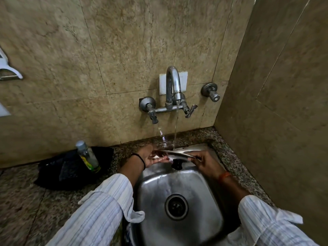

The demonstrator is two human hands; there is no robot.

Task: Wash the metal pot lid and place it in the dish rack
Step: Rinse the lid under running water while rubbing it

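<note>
Two hands held one lid under one running tap.
The left hand (152, 158) and right hand (204, 161) each pinched the lid (179, 153) by its rim, knob down, over the sink (156, 189); one bottle (87, 156) stood on the bench (21, 201).

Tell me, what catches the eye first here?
Water runs from the tap on the tiled wall onto a metal lid, held flat over the sink with its black knob down. The left hand and right hand grip its opposite edges.
</note>
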